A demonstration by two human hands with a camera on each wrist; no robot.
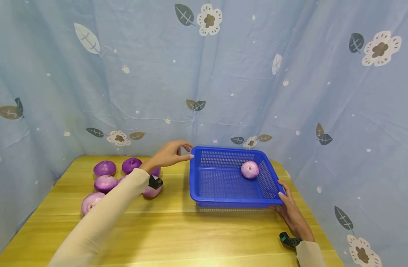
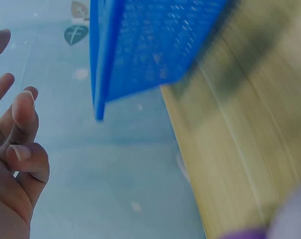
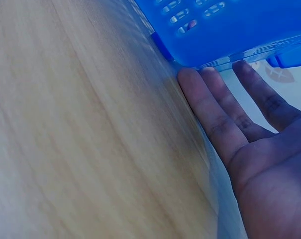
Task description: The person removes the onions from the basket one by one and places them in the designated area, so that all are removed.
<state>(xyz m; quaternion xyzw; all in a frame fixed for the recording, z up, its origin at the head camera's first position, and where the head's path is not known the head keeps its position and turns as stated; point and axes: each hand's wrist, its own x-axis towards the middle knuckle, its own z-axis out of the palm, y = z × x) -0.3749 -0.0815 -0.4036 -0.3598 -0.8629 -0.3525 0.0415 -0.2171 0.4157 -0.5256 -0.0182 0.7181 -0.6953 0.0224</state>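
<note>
A blue mesh basket point(image 1: 231, 201) stands on the wooden table point(image 1: 177, 230) and holds one pink-purple onion point(image 1: 249, 169) at its back right. My left hand point(image 1: 177, 152) hovers at the basket's far left corner, fingers relaxed and holding nothing; the left wrist view shows its fingers point(image 2: 18, 124) apart from the basket point(image 2: 145, 50). At the near right corner my right hand point(image 1: 288, 202) lies with straight fingers point(image 3: 215, 114) touching the basket point(image 3: 230, 30) underneath its rim. Several purple onions point(image 1: 105, 168) lie on the table's left side.
A blue flowered curtain point(image 1: 204, 74) closes in the table at the back and both sides. The table's right edge runs just beside my right hand. A sleeve point(image 1: 100, 222) crosses over the onions on the left.
</note>
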